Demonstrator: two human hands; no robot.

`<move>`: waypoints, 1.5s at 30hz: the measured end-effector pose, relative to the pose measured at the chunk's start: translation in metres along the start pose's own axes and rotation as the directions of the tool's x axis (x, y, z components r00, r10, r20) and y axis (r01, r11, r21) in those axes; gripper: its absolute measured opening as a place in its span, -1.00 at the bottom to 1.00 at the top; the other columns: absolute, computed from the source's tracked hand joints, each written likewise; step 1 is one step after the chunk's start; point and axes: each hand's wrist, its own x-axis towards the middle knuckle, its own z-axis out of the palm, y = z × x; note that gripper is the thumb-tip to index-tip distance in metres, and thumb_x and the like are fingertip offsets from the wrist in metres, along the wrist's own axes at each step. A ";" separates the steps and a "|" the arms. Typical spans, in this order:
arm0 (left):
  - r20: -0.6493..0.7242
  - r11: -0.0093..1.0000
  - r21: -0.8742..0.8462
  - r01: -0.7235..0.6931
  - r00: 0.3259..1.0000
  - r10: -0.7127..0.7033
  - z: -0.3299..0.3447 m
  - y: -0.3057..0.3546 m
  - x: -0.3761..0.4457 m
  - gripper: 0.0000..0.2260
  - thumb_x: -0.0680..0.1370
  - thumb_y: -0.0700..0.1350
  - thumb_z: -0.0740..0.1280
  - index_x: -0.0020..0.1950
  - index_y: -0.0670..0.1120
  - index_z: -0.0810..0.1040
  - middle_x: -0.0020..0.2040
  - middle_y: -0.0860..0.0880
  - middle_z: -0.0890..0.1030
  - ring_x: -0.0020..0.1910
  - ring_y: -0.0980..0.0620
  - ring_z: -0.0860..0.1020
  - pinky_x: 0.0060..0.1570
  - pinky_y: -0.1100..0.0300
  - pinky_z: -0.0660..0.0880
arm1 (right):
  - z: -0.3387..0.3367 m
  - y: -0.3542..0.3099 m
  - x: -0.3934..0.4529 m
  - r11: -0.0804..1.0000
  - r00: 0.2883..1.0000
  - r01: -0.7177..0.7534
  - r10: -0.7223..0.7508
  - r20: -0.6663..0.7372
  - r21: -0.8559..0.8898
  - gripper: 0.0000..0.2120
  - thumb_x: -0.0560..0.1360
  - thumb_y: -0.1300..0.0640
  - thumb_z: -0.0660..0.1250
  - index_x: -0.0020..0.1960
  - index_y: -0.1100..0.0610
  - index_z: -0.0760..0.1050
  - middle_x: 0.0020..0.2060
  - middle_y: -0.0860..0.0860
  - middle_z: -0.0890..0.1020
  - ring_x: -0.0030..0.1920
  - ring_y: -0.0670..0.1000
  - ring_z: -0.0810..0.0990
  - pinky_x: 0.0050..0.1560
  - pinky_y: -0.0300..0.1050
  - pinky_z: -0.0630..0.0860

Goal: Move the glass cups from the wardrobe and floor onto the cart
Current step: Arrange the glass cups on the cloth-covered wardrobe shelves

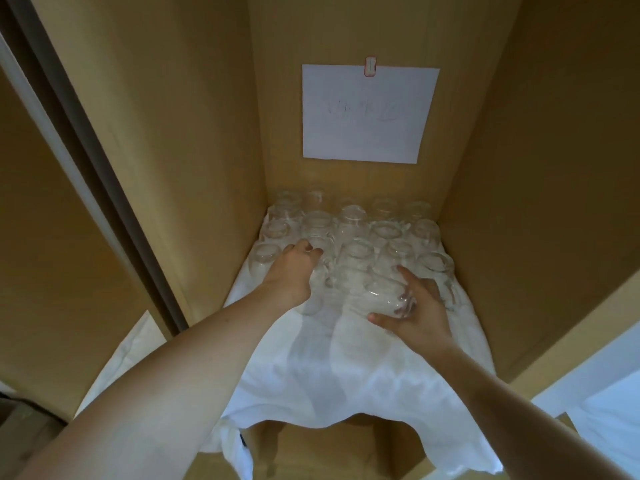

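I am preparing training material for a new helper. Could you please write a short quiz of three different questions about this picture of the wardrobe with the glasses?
1. True or false: the glass cups in the wardrobe stand directly on bare wood.
2. Which hand grips a cup at the near edge of the group? A) the left hand B) the right hand C) neither hand
3. Fill in: on the back wall hangs a white ____, fixed by a small label at its top edge.

Key
1. False: they stand on a white cloth.
2. B: the right hand grips a near cup; the left hand reaches a cup farther left.
3. Sheet of paper.
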 end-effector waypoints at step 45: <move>-0.046 0.981 -0.074 -0.180 0.983 0.177 -0.026 -0.021 0.010 -0.26 0.43 0.10 0.47 0.56 0.03 0.28 0.47 -0.04 0.36 0.43 -0.14 0.32 0.37 -0.06 0.37 | 0.027 -0.100 0.040 0.809 0.974 0.178 -0.065 0.216 -0.560 0.09 0.29 -0.18 0.62 0.63 0.02 0.10 0.50 0.08 0.35 0.44 0.18 0.36 0.39 0.06 0.39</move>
